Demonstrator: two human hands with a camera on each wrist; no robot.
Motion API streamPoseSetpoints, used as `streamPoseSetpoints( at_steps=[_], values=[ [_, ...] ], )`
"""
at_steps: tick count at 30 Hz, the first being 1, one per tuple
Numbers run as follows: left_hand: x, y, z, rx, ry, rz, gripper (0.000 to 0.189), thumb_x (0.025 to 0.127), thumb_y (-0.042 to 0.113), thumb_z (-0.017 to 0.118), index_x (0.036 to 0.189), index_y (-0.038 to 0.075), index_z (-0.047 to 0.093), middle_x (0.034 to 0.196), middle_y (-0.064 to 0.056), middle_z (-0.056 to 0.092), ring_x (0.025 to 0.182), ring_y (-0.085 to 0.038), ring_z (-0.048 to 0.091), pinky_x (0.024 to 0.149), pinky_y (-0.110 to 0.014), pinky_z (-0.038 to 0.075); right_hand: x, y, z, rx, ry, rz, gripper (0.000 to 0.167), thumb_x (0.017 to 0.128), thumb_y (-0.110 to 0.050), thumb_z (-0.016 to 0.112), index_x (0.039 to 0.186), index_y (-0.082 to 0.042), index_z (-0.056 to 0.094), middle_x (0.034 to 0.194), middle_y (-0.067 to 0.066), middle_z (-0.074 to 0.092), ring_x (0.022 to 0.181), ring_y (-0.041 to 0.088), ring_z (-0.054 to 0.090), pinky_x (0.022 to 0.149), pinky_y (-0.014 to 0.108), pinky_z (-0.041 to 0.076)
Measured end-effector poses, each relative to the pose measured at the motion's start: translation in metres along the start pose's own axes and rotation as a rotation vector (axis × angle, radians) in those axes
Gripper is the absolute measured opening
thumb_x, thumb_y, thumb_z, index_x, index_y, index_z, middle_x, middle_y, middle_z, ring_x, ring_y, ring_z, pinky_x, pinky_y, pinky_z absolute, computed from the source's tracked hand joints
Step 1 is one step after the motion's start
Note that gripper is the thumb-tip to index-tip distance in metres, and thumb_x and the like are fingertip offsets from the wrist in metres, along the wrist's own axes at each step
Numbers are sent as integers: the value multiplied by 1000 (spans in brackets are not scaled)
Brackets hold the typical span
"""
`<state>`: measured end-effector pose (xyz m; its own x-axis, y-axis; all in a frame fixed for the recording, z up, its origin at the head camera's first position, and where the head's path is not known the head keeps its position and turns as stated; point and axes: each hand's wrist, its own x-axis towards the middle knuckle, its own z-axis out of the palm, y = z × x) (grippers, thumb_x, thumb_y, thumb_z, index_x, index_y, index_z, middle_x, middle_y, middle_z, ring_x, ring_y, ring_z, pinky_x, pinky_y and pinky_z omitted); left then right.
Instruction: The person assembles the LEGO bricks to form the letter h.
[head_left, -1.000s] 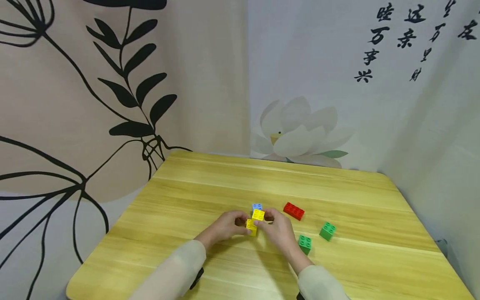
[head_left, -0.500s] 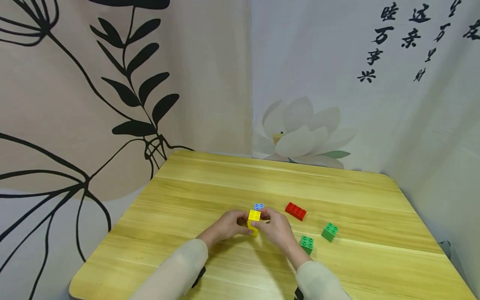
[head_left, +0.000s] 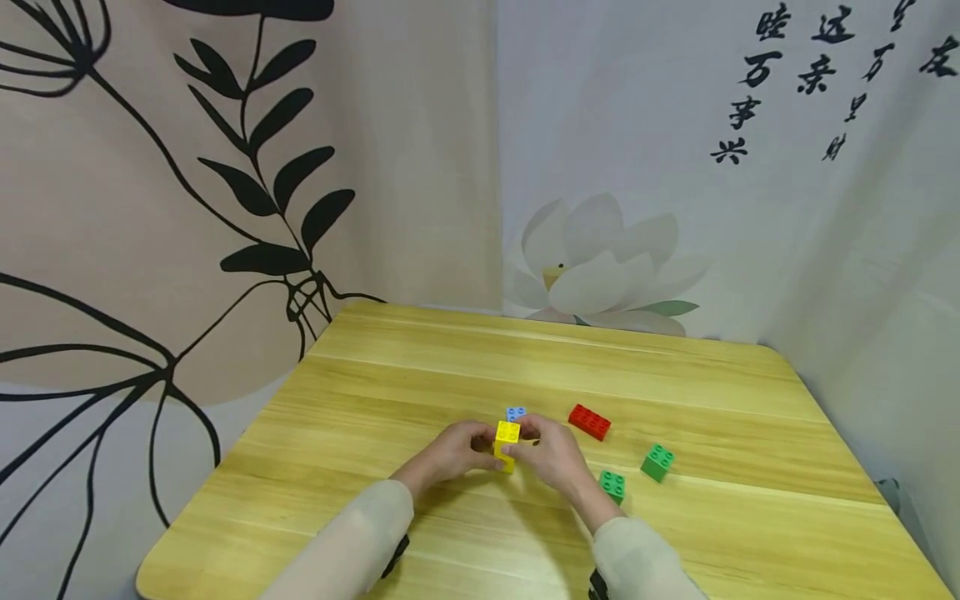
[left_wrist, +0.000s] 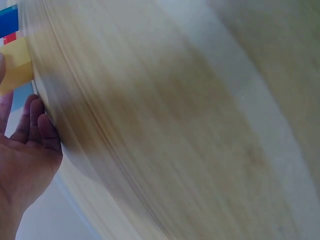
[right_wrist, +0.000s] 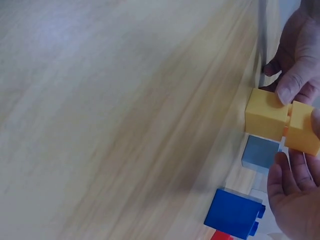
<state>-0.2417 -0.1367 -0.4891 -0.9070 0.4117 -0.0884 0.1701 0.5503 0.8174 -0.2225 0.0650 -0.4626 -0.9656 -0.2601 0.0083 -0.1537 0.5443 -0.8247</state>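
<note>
In the head view my left hand [head_left: 453,450] holds the lower yellow toy brick [head_left: 508,467] between thumb and fingers. Its thumb [right_wrist: 290,89] lies against that brick in the right wrist view. My right hand [head_left: 553,454] pinches the upper yellow brick [head_left: 507,431], lined up over the lower one. A narrow gap with studs showing separates the upper brick [right_wrist: 302,129] from the lower brick [right_wrist: 265,114]. Just behind the pair stands a light blue brick [head_left: 515,412]. A dark blue brick [right_wrist: 233,214] lies near my right hand, mostly hidden by it in the head view.
A long red brick [head_left: 589,422] lies on the wooden table [head_left: 360,392] right of my hands. Two green bricks, one farther right [head_left: 657,463] and one beside my right wrist [head_left: 613,485], are there too. Patterned cloth hangs behind the table.
The upper yellow brick has moved left and slightly down with my right hand, from beside the lower one to above it. My left hand has kept its place.
</note>
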Motion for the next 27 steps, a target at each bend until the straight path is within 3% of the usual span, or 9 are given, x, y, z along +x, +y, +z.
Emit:
streamPoseSetpoints(
  at_steps=[12,19,27],
  values=[
    [-2,-1,1,-13,9,-4,26,87,22,79,110,15,71,99,3,62,89,-15,56,80,-34,49,2,2,-4,6,-15,8,33,87,-25,78,116,-12,68,110,2,68,97,21,60,80,37,53],
    [-3,-1,1,-14,12,-7,26,87,22,79,110,15,71,98,0,62,88,-16,56,79,-33,48,2,1,-2,-6,-38,-54,31,87,-24,78,113,-10,69,110,4,69,100,24,62,81,39,54],
    [-2,-1,2,-15,27,-17,25,88,23,78,111,16,71,98,2,61,89,-16,55,80,-34,48,5,2,0,-18,-20,-34,30,86,-20,79,113,-9,70,108,5,69,95,21,62,78,36,55]
  ],
)
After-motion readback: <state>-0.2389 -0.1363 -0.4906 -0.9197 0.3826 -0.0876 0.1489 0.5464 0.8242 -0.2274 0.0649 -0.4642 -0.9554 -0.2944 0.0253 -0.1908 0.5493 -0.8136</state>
